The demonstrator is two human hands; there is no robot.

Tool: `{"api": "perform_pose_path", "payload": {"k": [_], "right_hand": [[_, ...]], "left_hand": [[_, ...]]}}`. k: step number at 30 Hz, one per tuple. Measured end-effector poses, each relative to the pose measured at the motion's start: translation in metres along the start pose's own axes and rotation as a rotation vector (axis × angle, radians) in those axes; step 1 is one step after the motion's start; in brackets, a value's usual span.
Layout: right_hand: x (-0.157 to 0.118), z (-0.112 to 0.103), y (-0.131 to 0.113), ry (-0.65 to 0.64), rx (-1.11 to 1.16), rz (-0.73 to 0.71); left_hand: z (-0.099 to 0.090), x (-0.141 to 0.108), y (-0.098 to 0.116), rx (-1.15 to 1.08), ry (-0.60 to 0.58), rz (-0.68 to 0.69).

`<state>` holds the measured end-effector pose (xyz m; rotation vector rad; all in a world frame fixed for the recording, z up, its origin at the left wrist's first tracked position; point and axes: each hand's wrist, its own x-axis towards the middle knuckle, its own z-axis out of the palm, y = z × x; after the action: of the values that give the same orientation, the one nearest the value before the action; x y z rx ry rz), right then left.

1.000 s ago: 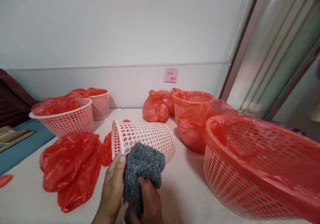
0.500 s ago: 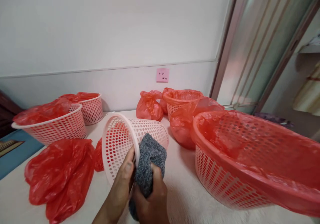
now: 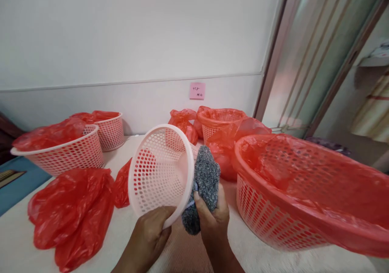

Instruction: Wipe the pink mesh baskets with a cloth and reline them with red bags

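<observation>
A white perforated plastic basket (image 3: pixel 161 171) is tilted, its round mouth turned toward me. My left hand (image 3: pixel 152 232) grips the lower rim, with the thumb side on the inner edge. On the right, my right hand (image 3: pixel 214 218) is closed round a fuzzy grey cloth (image 3: pixel 206 175), which presses against the outside of the basket near its rim. Part of the right hand's fingers is hidden behind the cloth.
A large pink basket (image 3: pixel 273 220) lined with red plastic stands at the right. Crumpled red bags (image 3: pixel 73 212) lie at the left. Behind are lined white baskets (image 3: pixel 73 155), a smaller lined basket (image 3: pixel 209 133) and a pink note (image 3: pixel 197 91) on the wall.
The basket's mouth has turned more toward me. My left hand has shifted to the lower rim, and my right hand with the cloth has moved right and slightly up.
</observation>
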<state>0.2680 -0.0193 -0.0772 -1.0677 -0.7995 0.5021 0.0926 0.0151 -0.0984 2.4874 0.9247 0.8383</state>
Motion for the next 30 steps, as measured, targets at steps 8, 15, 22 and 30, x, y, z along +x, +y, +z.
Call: {"api": "perform_pose_path", "payload": {"k": [8,15,22,30], "right_hand": [[0.045,-0.025,0.056,0.101,-0.552,-0.051],[0.017,-0.008,0.054,0.047,-0.536,-0.107],[-0.06,0.03,0.042,-0.487,-0.561,-0.745],[0.025,-0.015,0.057,-0.007,-0.54,-0.225]], "left_hand": [[-0.019,-0.005,0.023,-0.262,0.535,-0.392],[-0.025,0.002,0.027,-0.451,0.7,-0.612],[-0.033,0.007,0.027,-0.766,0.91,-0.717],[-0.04,0.009,0.026,-1.017,1.036,-0.692]]}}
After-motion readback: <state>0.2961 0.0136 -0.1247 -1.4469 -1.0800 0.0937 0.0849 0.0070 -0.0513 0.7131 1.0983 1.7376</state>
